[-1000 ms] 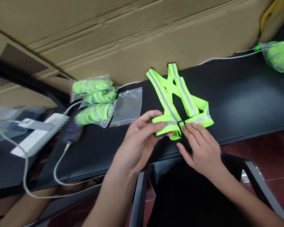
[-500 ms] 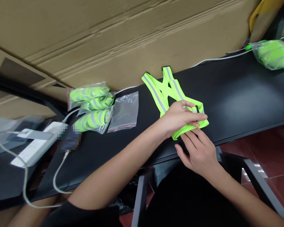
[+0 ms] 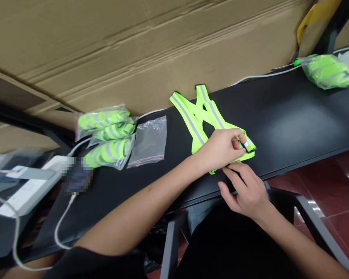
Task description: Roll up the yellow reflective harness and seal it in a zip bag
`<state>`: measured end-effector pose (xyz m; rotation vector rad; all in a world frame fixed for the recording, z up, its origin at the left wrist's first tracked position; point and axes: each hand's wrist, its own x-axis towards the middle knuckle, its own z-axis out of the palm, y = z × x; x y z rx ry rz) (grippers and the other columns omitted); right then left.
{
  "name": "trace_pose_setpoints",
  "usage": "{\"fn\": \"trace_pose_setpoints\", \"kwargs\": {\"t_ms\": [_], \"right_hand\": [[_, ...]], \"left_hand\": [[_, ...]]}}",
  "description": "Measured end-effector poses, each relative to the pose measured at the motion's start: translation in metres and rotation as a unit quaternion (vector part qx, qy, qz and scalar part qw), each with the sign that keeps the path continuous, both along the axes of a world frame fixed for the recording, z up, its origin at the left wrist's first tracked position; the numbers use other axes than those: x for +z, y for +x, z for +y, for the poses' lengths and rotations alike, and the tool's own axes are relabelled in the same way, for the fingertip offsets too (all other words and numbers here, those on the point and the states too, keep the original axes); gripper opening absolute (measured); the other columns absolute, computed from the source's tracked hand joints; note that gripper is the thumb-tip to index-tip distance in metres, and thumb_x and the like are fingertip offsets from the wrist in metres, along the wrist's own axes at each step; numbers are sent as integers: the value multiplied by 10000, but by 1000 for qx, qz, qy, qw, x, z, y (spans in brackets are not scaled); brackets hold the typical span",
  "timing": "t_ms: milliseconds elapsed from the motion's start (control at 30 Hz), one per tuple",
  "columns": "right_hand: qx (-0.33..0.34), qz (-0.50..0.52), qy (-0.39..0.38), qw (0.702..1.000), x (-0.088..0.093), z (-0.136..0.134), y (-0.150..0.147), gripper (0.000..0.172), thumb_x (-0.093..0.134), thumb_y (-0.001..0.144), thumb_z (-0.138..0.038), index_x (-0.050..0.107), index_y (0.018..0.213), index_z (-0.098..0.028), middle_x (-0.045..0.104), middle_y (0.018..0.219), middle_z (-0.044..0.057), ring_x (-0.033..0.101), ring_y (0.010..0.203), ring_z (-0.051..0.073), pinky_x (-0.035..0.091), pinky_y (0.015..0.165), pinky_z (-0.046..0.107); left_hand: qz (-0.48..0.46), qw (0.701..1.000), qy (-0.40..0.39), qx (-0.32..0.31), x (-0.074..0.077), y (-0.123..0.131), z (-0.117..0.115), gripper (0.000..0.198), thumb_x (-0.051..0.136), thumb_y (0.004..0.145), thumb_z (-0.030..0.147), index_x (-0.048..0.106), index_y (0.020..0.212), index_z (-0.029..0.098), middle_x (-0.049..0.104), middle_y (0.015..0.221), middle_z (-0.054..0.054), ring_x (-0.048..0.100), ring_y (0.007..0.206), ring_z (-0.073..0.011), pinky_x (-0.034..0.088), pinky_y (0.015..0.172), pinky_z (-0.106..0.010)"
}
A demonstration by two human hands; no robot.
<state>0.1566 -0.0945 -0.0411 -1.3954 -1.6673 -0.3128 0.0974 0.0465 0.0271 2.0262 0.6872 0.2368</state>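
**A:** We are logging the edges first. The far edge of the black tabletop (image 3: 282, 128) is running along a cardboard panel (image 3: 139, 54) across the top of the frame, and the near edge is climbing from lower left to right.

**B:** We are seeing the neon-yellow reflective vest (image 3: 189, 118) lying just right of center, close to that near edge, with its straps pointing toward the cardboard. A wide stretch of tabletop is opening between it and the plastic bag of rolled vests (image 3: 327, 71) at upper right.

**A:** And on the left side?

**B:** We are counting a clear zip bag (image 3: 147, 142) just left of the vest, then zip bags of rolled vests (image 3: 109, 152) beyond it. A white power strip (image 3: 26, 190) is sitting at far left, so room is tighter on that side.

**A:** Now the hands. The left hand (image 3: 219, 149) is closed around the folded end of the vest, its fingers (image 3: 239, 136) curling over the strap beside a small black buckle (image 3: 246, 145).

**B:** We are reading that as a firm grasp. The right hand (image 3: 246, 192) is staying loosely open near the table's near edge, with its fingertips (image 3: 231, 166) resting at or just below the vest's lower edge. We cannot tell whether they are touching the fabric.

**A:** Below the edge, we are noting a dark chair frame (image 3: 322, 232) and a red tile floor (image 3: 334, 174) at lower right.
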Motion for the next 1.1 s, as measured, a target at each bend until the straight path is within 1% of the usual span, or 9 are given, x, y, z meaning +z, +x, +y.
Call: {"fn": "trace_pose_setpoints", "kwargs": {"t_ms": [100, 200, 300, 400, 533, 667, 767, 933, 1100], "right_hand": [[9, 51, 35, 998, 11, -1, 15, 187, 632, 867, -117, 669, 1050, -110, 693, 957, 144, 689, 912, 233, 623, 788, 385], [-7, 18, 35, 999, 22, 3, 40, 295, 666, 825, -29, 664, 1098, -139, 709, 1057, 138, 678, 1048, 258, 605, 898, 433], [43, -23, -68, 996, 24, 10, 63, 293, 620, 881, -29, 656, 1151, -139, 696, 1219, 139, 647, 1180, 245, 563, 1025, 430], [63, -64, -160, 983, 22, 11, 78, 318, 571, 950, -99, 621, 1263, -120, 654, 1326, 141, 621, 1239, 224, 549, 1061, 408], [71, -147, -216, 963, 21, 4, 89, 420, 518, 995, -153, 519, 1411, -92, 578, 1443, 145, 527, 1364, 227, 488, 1131, 440], [91, -216, -212, 949, 24, -3, 95, 503, 517, 997, -168, 433, 1483, -70, 513, 1511, 147, 403, 1461, 235, 421, 1181, 475], [103, -241, -209, 942, 24, -5, 99, 569, 540, 1000, -268, 397, 1503, -44, 485, 1529, 169, 370, 1479, 263, 422, 1173, 500], [118, -258, -205, 937, 22, -4, 102, 729, 566, 961, -521, 421, 1491, -42, 491, 1516, 197, 411, 1446, 331, 499, 1094, 531], [131, -252, -186, 941, 21, -8, 97, 734, 617, 929, -537, 477, 1450, -39, 554, 1457, 196, 474, 1393, 340, 526, 1065, 514]], "left_hand": [[-7, 999, 34, -34, -2, -3, -2, 133, 668, 750, 82, 661, 857, 161, 540, 663, 65, 490, 559, -71, 390, 560, -204], [-29, 996, 64, -59, -7, -8, -2, 131, 652, 783, 95, 663, 894, 163, 545, 733, 50, 488, 593, -79, 401, 588, -216], [-34, 993, 98, -48, -14, -14, -2, 125, 661, 799, 97, 642, 906, 159, 558, 770, 37, 509, 609, -90, 435, 603, -229], [-65, 987, 145, -35, -20, -28, -6, 106, 664, 865, 146, 625, 963, 145, 581, 832, 8, 558, 653, -108, 496, 634, -248], [-101, 945, 304, -60, -26, -60, -23, 113, 519, 978, 113, 630, 1001, 108, 625, 1061, -113, 614, 992, -195, 543, 915, -353], [-80, 919, 385, -8, -31, -88, -52, 222, 538, 956, 70, 632, 1157, 68, 551, 1290, -204, 529, 1222, -290, 519, 1021, -455], [-35, 911, 406, 61, -34, -97, -72, 272, 613, 918, 107, 653, 1187, 112, 556, 1314, -185, 484, 1250, -354, 526, 995, -535], [0, 914, 392, 107, -39, -95, -89, 269, 595, 923, 151, 620, 1174, 58, 582, 1339, -192, 448, 1325, -383, 510, 1051, -539], [-2, 913, 386, 128, -41, -96, -95, 482, 625, 924, 241, 515, 1335, 17, 586, 1323, -211, 438, 1322, -396, 513, 1039, -563]]}}
